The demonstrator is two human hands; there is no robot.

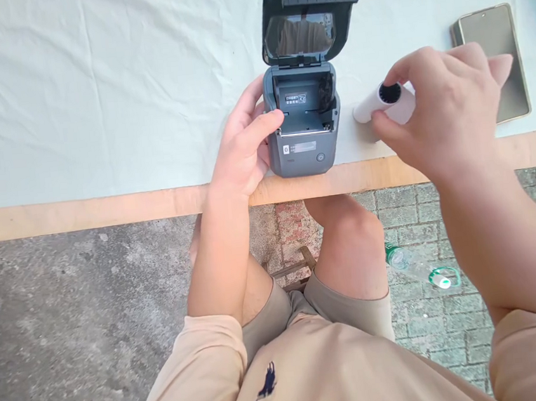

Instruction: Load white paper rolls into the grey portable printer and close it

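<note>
A small grey label printer (305, 149) stands at the table's near edge with its lid (308, 11) swung up and back, and its paper bay is empty. My left hand (245, 142) grips the printer's left side, thumb on its top rim. My right hand (440, 106) holds a white paper roll (380, 102) with a black core, just right of the printer and low over the table.
A phone (495, 42) lies face up on the white tablecloth (93, 85) at the right, behind my right hand. The wooden table edge (82, 213) runs across. Below it, a clear plastic bottle (421, 267) lies on the paved ground beside my knees.
</note>
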